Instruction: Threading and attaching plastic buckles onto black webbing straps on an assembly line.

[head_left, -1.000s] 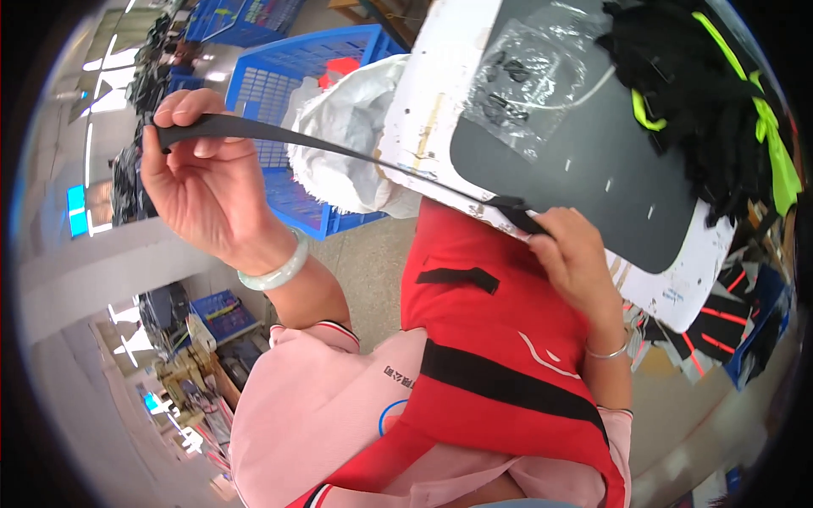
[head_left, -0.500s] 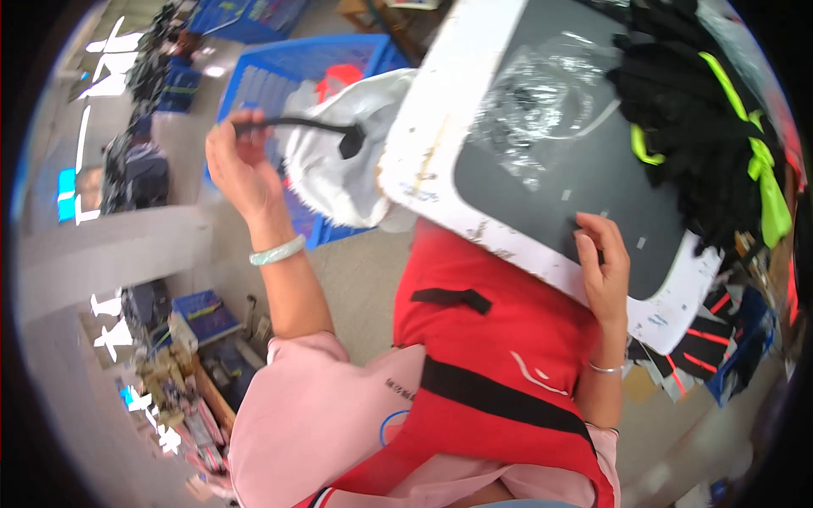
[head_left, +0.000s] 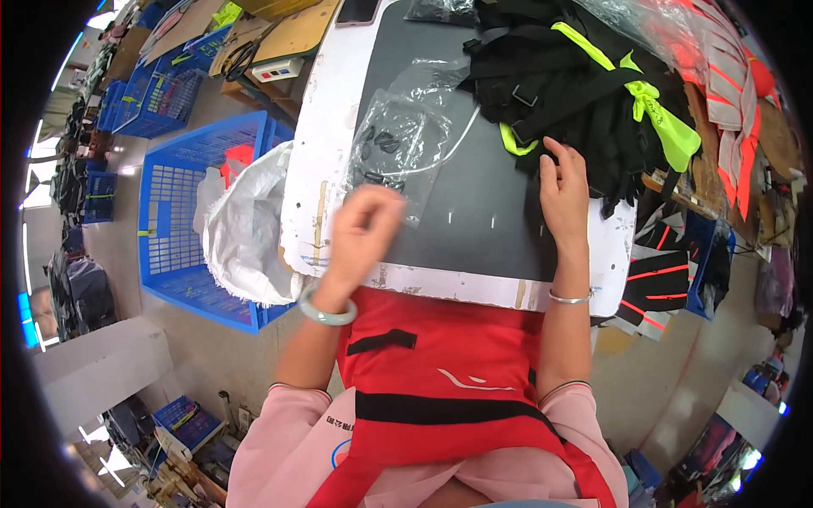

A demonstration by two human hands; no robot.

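Bag point(head_left: 411, 127) holds black pieces point(head_left: 387, 142); left fingers point(head_left: 378, 201) curl, grip unclear; right fingers point(head_left: 571, 162) look released.

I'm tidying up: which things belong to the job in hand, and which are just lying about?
Likely in use:
black strap bundle, by the right hand
clear bag of small black pieces, nearest the left hand

Probably lying about:
phone
white socket strip
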